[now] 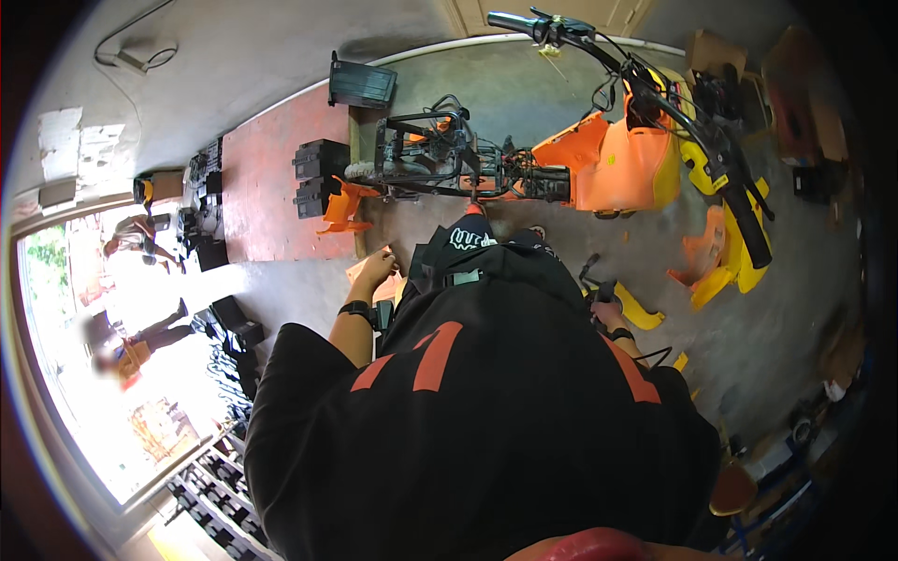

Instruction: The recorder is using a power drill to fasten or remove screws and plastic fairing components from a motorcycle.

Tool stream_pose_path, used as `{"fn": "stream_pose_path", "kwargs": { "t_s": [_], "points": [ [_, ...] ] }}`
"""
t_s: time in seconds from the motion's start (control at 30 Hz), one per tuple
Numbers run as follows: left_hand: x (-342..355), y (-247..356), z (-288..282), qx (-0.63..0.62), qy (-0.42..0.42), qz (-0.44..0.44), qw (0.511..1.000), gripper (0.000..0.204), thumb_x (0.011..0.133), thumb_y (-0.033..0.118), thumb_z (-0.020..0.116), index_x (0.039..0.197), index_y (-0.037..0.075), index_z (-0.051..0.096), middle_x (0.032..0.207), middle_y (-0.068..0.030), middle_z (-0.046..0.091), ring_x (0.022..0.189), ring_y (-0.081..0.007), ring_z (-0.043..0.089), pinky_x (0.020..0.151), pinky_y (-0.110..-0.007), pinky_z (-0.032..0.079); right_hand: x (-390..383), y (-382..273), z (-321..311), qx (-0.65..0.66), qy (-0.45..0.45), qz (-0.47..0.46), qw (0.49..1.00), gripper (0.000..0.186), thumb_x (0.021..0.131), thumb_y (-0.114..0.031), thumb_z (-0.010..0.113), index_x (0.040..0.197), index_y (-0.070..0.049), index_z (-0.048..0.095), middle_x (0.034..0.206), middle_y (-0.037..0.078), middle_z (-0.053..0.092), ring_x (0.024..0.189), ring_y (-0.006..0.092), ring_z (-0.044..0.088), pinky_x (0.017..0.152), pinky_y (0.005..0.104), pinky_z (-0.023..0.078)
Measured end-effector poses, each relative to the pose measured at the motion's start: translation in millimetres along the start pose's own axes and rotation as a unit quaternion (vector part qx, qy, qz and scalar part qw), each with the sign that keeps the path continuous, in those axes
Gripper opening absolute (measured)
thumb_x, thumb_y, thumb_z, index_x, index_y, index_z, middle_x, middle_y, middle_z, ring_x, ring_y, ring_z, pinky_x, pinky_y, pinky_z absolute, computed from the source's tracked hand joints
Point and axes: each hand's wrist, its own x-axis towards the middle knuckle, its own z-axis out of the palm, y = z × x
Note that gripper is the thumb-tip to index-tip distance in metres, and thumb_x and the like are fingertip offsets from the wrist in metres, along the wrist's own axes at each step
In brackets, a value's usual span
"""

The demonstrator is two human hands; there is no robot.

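Note:
My left hand (379,266) hangs by my left hip with its fingers curled; whatever it may hold is too small to make out. A pale orange piece (360,273) lies behind it. My right hand (606,312) is closed on a dark object (600,294) at my right side. Beyond my feet stands a partly stripped scooter: a bare black frame (421,140), orange and yellow bodywork (622,164) and black handlebars (744,210). A yellow panel (638,304) lies on the floor past my right hand.
Orange panels (346,201) sit by black boxes (318,164) on a pink board (262,187). More panels (720,257) lie right. Two people (140,238) (145,346) are near the bright doorway at left. Boxes (725,65) line the back right; racks (224,486) stand lower left.

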Motion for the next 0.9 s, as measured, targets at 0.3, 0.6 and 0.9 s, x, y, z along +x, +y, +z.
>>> {"fn": "stream_pose_path", "kwargs": {
  "t_s": [0.3, 0.6, 0.9],
  "points": [
    [21.9, 19.0, -0.5, 0.085, -0.055, 0.056, 0.993, 0.026, 0.088, 0.016, 0.048, 0.088, -0.005, 0.063, 0.073, -0.0107, 0.063, 0.064, -0.0197, 0.060, 0.063, -0.031, 0.049, 18.3, 68.2, 24.0, 0.143, -0.065, 0.040, 0.987, 0.022, 0.070, -0.014, 0.065, 0.075, 0.007, 0.064, 0.069, 0.013, 0.064, 0.063, 0.0227, 0.062, 0.057, 0.0378, 0.046],
    [78.0, 28.5, -27.4, 0.122, -0.083, 0.098, 0.984, 0.032, 0.089, 0.021, 0.050, 0.102, -0.007, 0.060, 0.083, -0.0178, 0.068, 0.069, -0.0239, 0.067, 0.063, -0.034, 0.054, -24.4, 26.7, 51.0, 0.120, 0.006, 0.017, 0.993, 0.021, 0.074, -0.014, 0.065, 0.075, 0.007, 0.065, 0.067, 0.010, 0.063, 0.058, 0.0200, 0.060, 0.057, 0.0344, 0.046],
    [144.0, 8.8, -66.2, 0.027, -0.103, 0.113, 0.988, 0.034, 0.090, 0.020, 0.050, 0.107, -0.008, 0.058, 0.082, -0.0182, 0.068, 0.068, -0.0234, 0.066, 0.063, -0.034, 0.052, -97.4, -64.6, 93.4, 0.008, 0.119, 0.021, 0.993, 0.037, 0.068, -0.025, 0.070, 0.087, 0.007, 0.068, 0.083, 0.016, 0.068, 0.077, 0.0257, 0.065, 0.071, 0.0352, 0.048]
  ]
}}
